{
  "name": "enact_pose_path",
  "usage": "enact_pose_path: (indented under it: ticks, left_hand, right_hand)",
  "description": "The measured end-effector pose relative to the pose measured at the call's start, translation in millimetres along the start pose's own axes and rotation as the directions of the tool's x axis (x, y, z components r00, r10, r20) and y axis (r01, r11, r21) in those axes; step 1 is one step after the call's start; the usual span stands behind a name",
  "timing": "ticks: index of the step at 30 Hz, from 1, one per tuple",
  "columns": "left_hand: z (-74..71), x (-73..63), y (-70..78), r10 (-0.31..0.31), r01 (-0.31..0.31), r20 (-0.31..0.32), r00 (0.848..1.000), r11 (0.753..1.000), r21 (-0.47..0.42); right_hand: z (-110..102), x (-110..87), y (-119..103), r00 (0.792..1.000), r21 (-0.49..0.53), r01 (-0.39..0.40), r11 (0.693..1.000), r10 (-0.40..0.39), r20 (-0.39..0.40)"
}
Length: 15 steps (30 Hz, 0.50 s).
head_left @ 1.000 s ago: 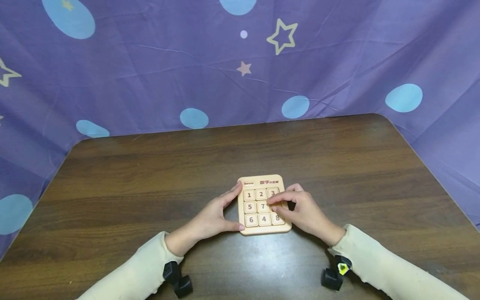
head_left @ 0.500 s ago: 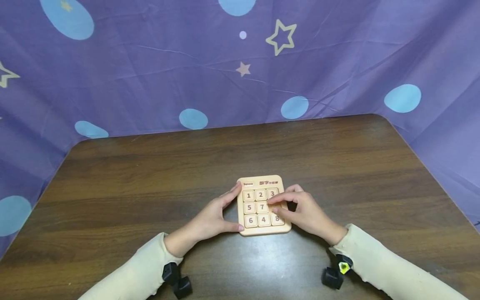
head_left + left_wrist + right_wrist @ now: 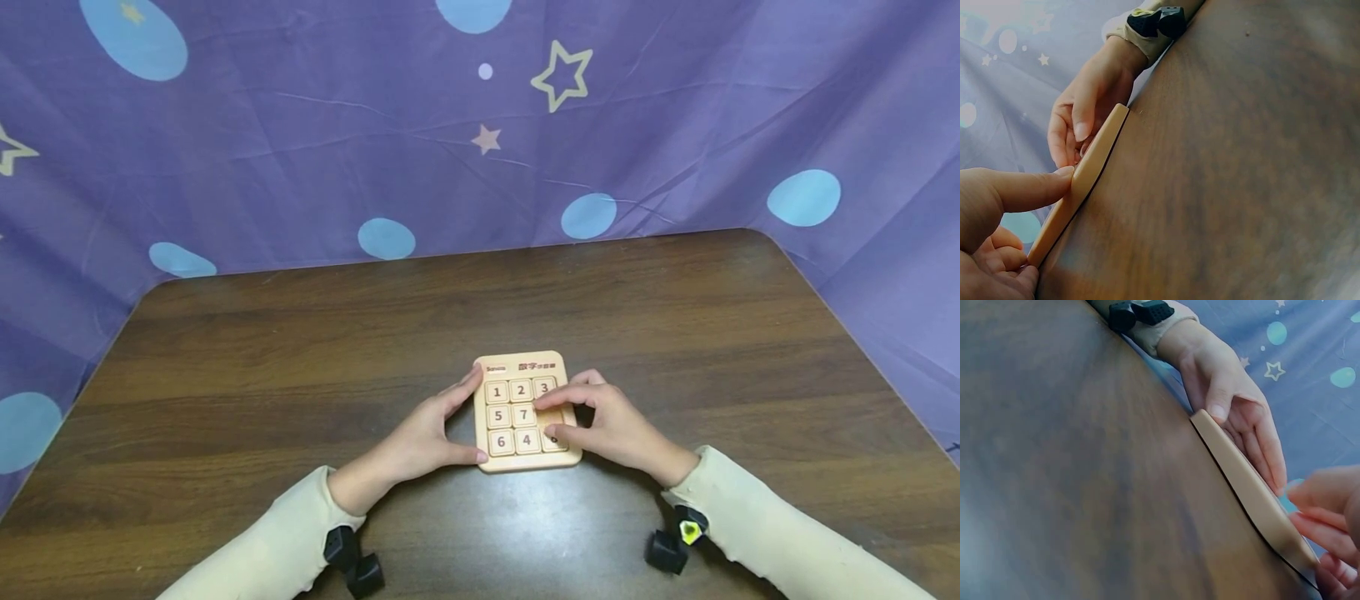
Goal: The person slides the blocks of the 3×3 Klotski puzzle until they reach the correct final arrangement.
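A pale wooden number slide puzzle point(image 3: 517, 458) lies flat on the table, its digit tiles set in a grid. My left hand point(image 3: 423, 429) holds its left side, thumb at the lower corner and fingers along the upper edge. Over the right side is my right hand point(image 3: 618, 421). Its index fingertip touches near the 7 tile point(image 3: 523, 414) and the 3 tile point(image 3: 544, 387), while the thumb rests on the 8 tile point(image 3: 555, 444), partly covering the digit. Between them shows a tile-free slot. In the left wrist view the thumb of my left hand point(image 3: 997, 206) presses the puzzle's edge point(image 3: 1094, 159).
The brown wood-grain table point(image 3: 300, 350) spreads out on all sides of the puzzle. A purple curtain point(image 3: 315, 133) with stars and blue ovals hangs behind its far edge. Black wrist devices point(image 3: 352, 562) sit on both sleeves.
My right thumb has slid down a little onto the 8 tile, widening the gap from the index finger. The left hand and the puzzle stay put.
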<state>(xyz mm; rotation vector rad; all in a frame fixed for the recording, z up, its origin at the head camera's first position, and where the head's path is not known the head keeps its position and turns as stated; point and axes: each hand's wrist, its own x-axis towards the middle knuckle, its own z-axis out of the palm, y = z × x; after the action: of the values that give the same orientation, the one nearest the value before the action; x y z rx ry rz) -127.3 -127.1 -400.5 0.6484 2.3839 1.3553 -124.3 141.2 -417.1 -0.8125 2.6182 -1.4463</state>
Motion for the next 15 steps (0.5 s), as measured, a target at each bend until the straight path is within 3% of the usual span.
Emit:
enact_pose_path:
  ticks: [7,15]
  left_hand:
    - [0.2,-0.1,0.6,0.005,-0.005,-0.002,1.000,1.000,-0.003]
    - [0.2,-0.3,-0.2,0.006,-0.006,-0.003,1.000,1.000,-0.006]
  right_hand:
    - [-8,0.5,3,0.993,-0.019,0.034,0.999,-0.031,0.118]
    - [-14,1.9,6,0.980,0.016,0.087,0.996,-0.089,0.177]
